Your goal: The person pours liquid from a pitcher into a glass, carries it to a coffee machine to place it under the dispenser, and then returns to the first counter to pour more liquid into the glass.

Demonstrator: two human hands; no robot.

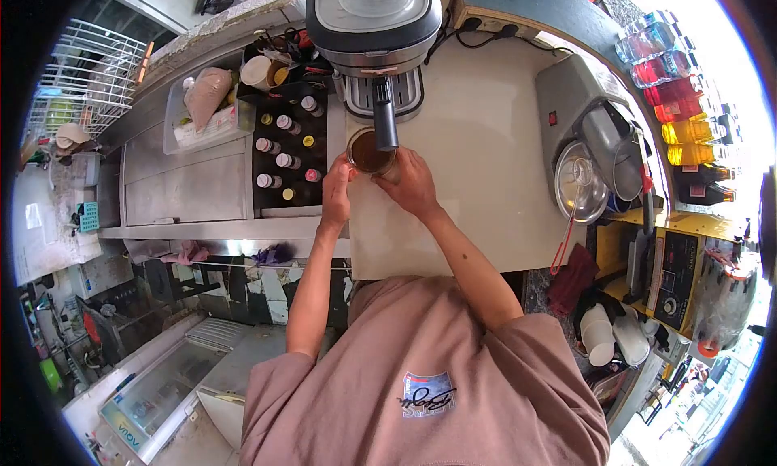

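I hold the coffee-filled portafilter (370, 152) with both my left hand (336, 187) and right hand (411, 183) closed around it, below the espresso machine (375, 29).

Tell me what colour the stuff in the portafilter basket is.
Dark brown, in the portafilter basket between both hands, seen in the head view.
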